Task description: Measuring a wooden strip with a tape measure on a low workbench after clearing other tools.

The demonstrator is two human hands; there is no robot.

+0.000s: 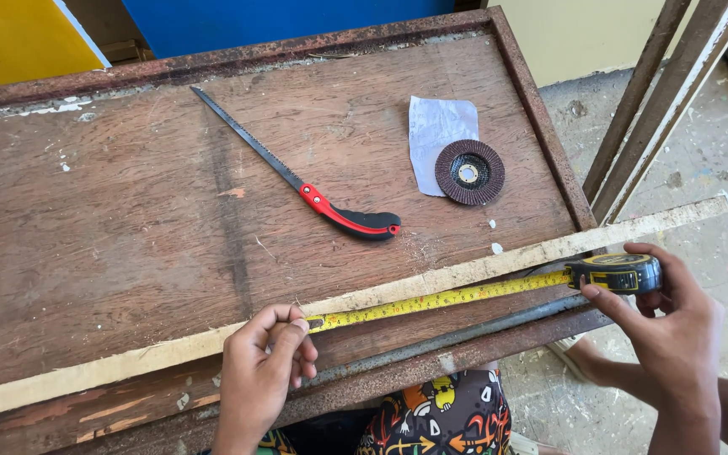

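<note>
The yellow tape (440, 300) was pinned against the wooden strip (465, 271) by the left hand (263, 371); its case (621, 273) was gripped by the right hand (667, 329), a saw (330, 211) lying on the counter (111, 219).

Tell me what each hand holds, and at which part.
The right hand holds the tape measure by its case. The left hand pins the tape's end on the wooden strip.

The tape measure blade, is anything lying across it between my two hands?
Nothing visible does. The yellow blade runs bare along the wood strip from the left hand to the case in the right hand; the saw lies apart.
</note>
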